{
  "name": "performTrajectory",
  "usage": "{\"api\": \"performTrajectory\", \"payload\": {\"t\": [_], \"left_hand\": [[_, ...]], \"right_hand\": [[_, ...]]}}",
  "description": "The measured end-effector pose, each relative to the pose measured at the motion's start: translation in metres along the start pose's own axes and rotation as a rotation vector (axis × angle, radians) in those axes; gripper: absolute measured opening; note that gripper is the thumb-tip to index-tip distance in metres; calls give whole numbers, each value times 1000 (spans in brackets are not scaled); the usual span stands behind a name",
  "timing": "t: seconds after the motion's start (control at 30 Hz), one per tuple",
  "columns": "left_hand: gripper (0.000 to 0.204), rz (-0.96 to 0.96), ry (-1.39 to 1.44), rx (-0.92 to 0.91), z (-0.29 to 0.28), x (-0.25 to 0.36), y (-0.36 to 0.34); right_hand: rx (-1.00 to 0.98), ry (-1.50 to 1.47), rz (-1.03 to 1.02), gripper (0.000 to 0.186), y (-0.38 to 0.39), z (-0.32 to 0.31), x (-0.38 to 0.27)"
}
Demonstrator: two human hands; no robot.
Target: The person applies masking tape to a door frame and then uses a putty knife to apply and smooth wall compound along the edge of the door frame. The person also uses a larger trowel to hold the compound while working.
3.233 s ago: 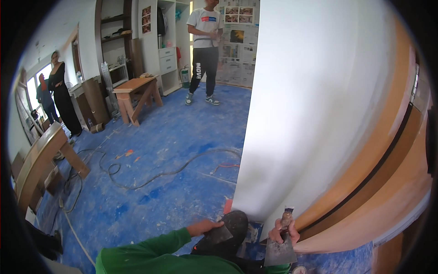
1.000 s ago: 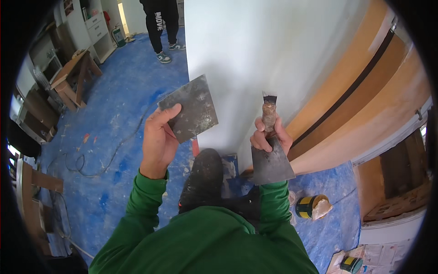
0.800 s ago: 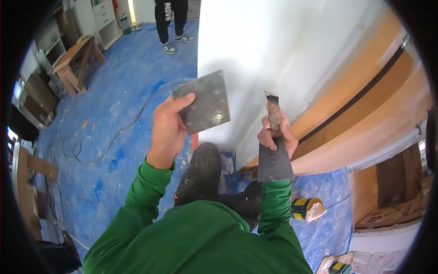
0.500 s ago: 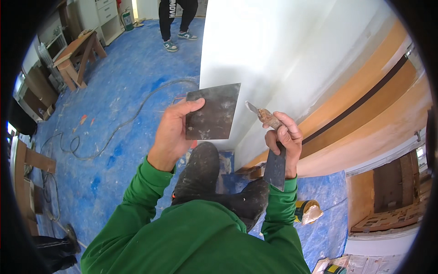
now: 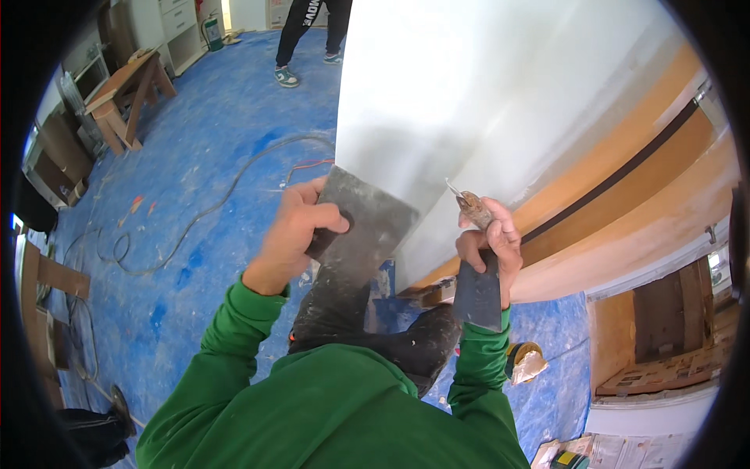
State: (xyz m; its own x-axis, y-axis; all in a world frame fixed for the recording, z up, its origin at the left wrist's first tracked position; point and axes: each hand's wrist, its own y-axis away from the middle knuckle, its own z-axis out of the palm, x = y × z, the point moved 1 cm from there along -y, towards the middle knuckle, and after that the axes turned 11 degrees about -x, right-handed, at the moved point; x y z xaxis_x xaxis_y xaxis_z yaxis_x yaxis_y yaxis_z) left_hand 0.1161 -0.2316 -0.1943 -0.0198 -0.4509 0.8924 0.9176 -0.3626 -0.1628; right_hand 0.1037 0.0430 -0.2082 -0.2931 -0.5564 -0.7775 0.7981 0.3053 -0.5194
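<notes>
My left hand [image 5: 285, 234] grips a flat, dark, rectangular metal plate [image 5: 373, 215] by its left side, thumb laid across the face. The plate is tilted and smudged with pale marks. In my right hand [image 5: 501, 242] is a putty knife [image 5: 478, 297], its broad dark blade hanging down toward my green sleeve. Its worn brown handle pokes up above my fingers, with a thin metal tip at the end. The two tools are apart, in front of a white panel [image 5: 414, 86].
Orange-brown curved boards [image 5: 625, 187] run along the right. Behind my right forearm stands an open tub [image 5: 525, 361]. A cable [image 5: 226, 191] snakes over the blue-covered floor [image 5: 195, 234]. Beyond it are a wooden bench [image 5: 129, 98] and another person's legs [image 5: 312, 31].
The plate has turned clockwise and dropped lower, and my left fingers have shifted on it. The putty knife has rotated slightly in my right hand. The other person's legs have stepped wider.
</notes>
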Motion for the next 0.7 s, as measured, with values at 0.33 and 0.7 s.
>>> {"api": "performTrajectory", "payload": {"t": [0.33, 0.7], "left_hand": [[31, -63, 310, 27, 34, 8, -10], [36, -59, 381, 17, 50, -1, -5]], "right_hand": [[-63, -319, 59, 41, 7, 1, 23], [14, 237, 61, 31, 14, 2, -8]]}}
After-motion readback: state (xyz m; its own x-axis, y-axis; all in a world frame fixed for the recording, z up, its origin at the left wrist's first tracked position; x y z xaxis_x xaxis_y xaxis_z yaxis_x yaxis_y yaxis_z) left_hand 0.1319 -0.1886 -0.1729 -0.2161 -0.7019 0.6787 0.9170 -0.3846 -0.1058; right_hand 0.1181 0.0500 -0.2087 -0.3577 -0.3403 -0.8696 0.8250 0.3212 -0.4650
